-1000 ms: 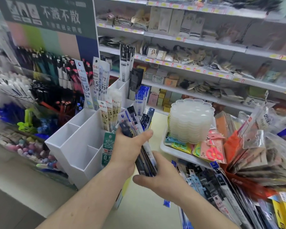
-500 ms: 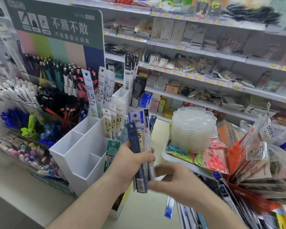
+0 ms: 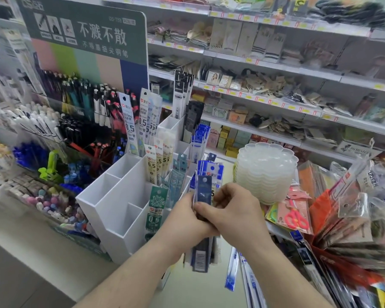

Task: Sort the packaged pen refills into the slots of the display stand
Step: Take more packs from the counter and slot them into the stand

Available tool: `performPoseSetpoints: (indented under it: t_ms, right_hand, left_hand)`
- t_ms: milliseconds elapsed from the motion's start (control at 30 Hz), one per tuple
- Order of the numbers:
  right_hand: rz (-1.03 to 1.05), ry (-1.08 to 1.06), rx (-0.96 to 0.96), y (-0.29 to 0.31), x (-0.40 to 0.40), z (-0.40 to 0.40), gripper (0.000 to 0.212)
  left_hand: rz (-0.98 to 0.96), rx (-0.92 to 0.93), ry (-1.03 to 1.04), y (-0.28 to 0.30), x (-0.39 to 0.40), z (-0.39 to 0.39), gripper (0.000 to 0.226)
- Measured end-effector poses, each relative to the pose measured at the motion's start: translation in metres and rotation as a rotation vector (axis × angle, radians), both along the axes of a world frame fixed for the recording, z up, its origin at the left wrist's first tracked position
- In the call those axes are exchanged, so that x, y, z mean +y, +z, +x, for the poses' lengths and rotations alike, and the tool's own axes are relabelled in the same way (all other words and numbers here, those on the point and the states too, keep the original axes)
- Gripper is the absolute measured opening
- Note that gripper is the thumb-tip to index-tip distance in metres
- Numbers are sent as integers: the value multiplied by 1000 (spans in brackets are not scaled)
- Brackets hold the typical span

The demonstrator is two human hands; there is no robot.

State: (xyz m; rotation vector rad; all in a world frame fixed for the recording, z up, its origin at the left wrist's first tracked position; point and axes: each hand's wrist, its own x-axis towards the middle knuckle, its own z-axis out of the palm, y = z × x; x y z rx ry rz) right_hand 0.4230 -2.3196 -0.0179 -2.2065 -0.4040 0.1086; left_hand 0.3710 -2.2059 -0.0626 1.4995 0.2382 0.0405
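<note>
**Both hands on one bundle of refill packs, in front of the stand**

Right hand (image 3: 233,210): fingers curled, thumb pinching the front of a dark blue pack (image 3: 203,192) at the top of the bundle. Fingertips lie over the pack faces; which single pack they separate is hard to tell, as the hands overlap.

Left hand (image 3: 187,221): fingers wrapped round the middle of the bundle of refill packs (image 3: 201,256), held upright. Pack tops with hang holes stick out at 12 o'clock of the hands; barcoded bottoms hang out at 6 o'clock.

White display stand (image 3: 118,210): at 10 o'clock of the hands, just beside them. Front slots bare; a green 0.5 pack (image 3: 155,210) stands in a slot near the left hand. Taller white packs (image 3: 158,161) fill slots behind.

At 1 o'clock: stack of clear trays (image 3: 265,172). At 3 o'clock: pink scissors in a bag (image 3: 295,216). At 5 o'clock: loose blue refill packs (image 3: 231,272) lying flat. At 11 o'clock: green sign (image 3: 87,34) above racks of pens.
</note>
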Motion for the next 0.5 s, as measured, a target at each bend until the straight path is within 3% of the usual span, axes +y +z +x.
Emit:
performPoseSetpoints:
  t_ms: [200,500]
  right_hand:
    - [363,44,362,-8,-14,4,21]
    - [699,18,663,-25,-42,21,20]
  left_hand:
    - [-302,87,-55,-4,0,-5,58]
    - [-288,170,63,3,-20,-9,56]
